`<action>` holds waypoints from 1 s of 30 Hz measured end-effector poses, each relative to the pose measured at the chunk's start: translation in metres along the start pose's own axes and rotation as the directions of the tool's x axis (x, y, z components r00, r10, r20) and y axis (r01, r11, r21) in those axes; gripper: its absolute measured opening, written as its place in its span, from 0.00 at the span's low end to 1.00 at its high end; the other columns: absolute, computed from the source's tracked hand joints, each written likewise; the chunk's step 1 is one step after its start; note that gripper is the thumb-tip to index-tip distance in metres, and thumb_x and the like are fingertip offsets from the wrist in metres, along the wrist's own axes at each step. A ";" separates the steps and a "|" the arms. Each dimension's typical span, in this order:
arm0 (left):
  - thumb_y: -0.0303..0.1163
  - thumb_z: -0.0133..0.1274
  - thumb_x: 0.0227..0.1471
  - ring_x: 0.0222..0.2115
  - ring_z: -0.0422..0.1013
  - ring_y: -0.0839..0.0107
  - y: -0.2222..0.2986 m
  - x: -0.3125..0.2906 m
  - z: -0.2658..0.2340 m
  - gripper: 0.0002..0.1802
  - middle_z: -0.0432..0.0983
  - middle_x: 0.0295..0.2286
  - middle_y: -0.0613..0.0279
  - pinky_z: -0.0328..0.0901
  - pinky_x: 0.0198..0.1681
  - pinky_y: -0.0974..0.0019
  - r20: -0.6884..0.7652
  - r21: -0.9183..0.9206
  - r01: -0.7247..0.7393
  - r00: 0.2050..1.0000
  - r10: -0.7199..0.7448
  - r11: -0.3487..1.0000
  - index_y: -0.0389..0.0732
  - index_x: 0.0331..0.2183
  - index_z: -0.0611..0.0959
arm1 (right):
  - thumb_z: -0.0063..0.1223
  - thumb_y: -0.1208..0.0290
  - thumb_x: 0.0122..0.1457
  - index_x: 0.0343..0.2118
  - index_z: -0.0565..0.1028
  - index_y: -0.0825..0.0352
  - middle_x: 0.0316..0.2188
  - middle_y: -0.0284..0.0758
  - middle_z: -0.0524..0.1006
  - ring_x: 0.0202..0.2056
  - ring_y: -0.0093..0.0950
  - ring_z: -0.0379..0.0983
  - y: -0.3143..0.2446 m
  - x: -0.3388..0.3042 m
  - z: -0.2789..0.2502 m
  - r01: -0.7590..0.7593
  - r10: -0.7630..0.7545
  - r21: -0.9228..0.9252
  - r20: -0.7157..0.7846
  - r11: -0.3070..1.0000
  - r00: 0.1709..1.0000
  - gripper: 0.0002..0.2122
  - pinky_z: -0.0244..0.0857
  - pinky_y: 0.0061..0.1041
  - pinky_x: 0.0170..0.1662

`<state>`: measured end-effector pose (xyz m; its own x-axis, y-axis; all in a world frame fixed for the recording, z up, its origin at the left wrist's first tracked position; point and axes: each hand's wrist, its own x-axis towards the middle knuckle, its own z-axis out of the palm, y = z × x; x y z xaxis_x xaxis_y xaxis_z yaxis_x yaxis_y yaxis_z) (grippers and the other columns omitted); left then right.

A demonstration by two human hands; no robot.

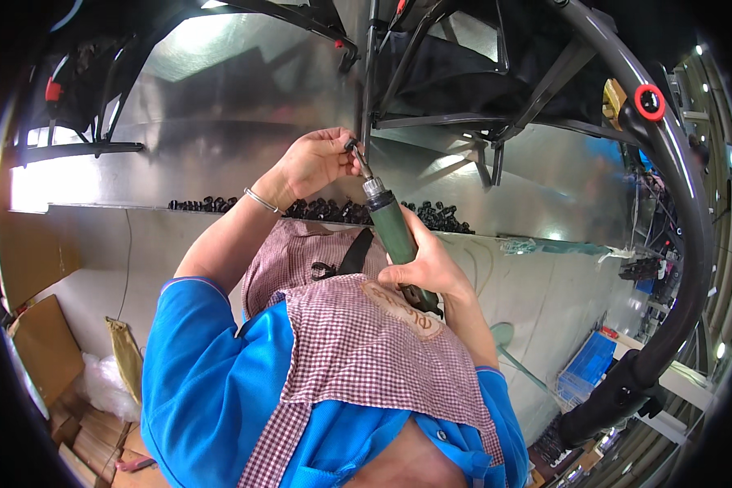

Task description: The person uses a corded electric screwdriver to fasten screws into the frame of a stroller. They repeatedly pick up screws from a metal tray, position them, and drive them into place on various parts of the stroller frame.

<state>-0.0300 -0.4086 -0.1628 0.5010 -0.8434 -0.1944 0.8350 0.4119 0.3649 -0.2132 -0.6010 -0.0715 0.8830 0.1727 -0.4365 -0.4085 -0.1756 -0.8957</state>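
Note:
My left hand (315, 163), a thin bangle on its wrist, pinches a small black part (350, 145) against an upright black frame tube (369, 89). In my right hand (428, 265) is a green power screwdriver (392, 224), gripped around its body. Its bit (362, 165) points up and left and meets the black part at my left fingertips. Both forearms rise from a blue shirt and a red-checked apron (358, 342) at the lower edge.
A shiny metal worktop (220, 106) lies behind the hands, with several small black parts (431, 215) in a row along its near edge. A thick curved black tube (691, 228) with a red ring (650, 102) arcs down the right. Cardboard boxes (45, 350) sit lower left, a blue crate (587, 366) lower right.

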 end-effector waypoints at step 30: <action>0.24 0.67 0.40 0.28 0.70 0.67 0.135 0.170 0.101 0.17 0.70 0.28 0.60 0.68 0.33 0.66 0.595 0.740 -0.631 0.454 0.663 -0.231 0.36 0.30 0.73 | 0.70 0.63 0.40 0.53 0.59 0.69 0.26 0.39 0.73 0.17 0.30 0.72 -0.027 -0.030 0.000 0.033 0.005 0.578 -0.063 0.815 0.998 0.39 0.66 0.26 0.18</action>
<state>0.1449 -0.5311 -0.0551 0.6461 -0.3150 0.6952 -0.6780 0.1814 0.7124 -0.2286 -0.6010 -0.0343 0.8939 0.1100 -0.4345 -0.4377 0.4230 -0.7934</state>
